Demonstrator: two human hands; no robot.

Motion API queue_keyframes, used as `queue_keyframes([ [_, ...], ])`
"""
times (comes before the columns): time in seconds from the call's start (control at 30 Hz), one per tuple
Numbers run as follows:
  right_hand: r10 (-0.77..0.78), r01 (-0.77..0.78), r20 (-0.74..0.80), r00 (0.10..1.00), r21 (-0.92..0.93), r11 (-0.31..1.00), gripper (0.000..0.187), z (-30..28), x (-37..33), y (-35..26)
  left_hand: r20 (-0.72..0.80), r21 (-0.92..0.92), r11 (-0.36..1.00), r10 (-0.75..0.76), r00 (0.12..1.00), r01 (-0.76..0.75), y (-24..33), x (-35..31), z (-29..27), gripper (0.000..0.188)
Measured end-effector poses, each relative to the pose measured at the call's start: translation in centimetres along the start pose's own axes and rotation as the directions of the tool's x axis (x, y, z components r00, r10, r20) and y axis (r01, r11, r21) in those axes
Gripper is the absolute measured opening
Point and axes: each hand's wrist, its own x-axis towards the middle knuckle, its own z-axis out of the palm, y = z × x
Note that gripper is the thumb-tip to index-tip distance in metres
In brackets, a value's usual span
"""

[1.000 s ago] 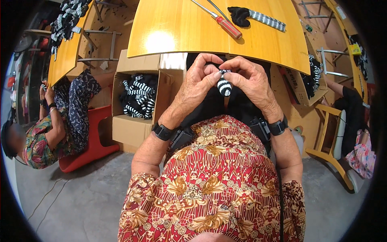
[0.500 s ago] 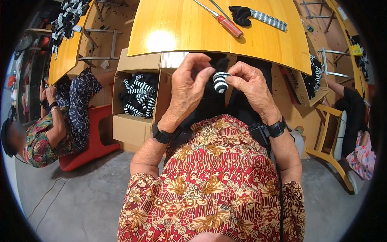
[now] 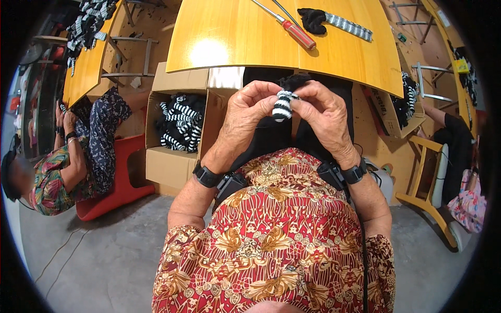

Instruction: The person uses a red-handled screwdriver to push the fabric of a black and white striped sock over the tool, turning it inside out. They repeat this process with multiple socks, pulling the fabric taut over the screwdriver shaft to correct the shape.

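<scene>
Just off the table's front edge I hold a small knitted piece (image 3: 283, 107) with black and white stripes and a black end. It looks bunched or rolled, and I cannot make out whether it is a sock or a glove. My left hand (image 3: 248, 112) pinches its left side between thumb and fingers. On its other side, my right hand (image 3: 326, 112) grips it the same way, thumb on the stripes. Beyond my hands, a flat knitted piece (image 3: 334, 24), black with a grey-and-white striped part, lies on the yellow table (image 3: 240, 47).
A screwdriver (image 3: 297, 34) with a red handle lies on the table. Left of my hands stands a cardboard box (image 3: 169, 169) full of striped knitwear (image 3: 180, 122); another box (image 3: 389, 122) stands at right. A co-worker (image 3: 62, 177) sits at left; another person (image 3: 459, 156) is at right.
My left hand has moved right and closed on the striped piece. My right hand has shifted slightly left, and the black end now spreads sideways above the stripes.
</scene>
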Motion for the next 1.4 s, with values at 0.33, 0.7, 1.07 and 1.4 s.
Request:
queue_keyframes([
  [0.33,0.169,-0.169,0.011,0.986,-0.012,0.986,0.008,-0.3,0.4,1.5,-0.088,0.052,0.988,0.152,0.984,-0.148,-1.3,0.7,0.5,0.011],
  [0.7,0.200,-0.161,-0.131,0.971,0.258,0.953,0.011,0.7,0.9,1.7,0.038,-0.289,0.956,-0.032,0.999,0.042,-0.8,1.6,1.4,0.014],
  [1.07,-0.143,0.096,-0.218,0.965,-0.212,0.972,0.007,1.3,0.5,0.0,-0.066,-0.322,0.947,-0.006,0.998,-0.016,-1.8,1.3,1.8,0.016],
  [1.4,-0.217,0.175,-0.068,0.974,-0.385,0.906,0.011,0.8,0.5,-0.7,-0.072,-0.148,0.985,0.074,0.995,-0.084,-1.5,0.9,0.7,0.012],
])
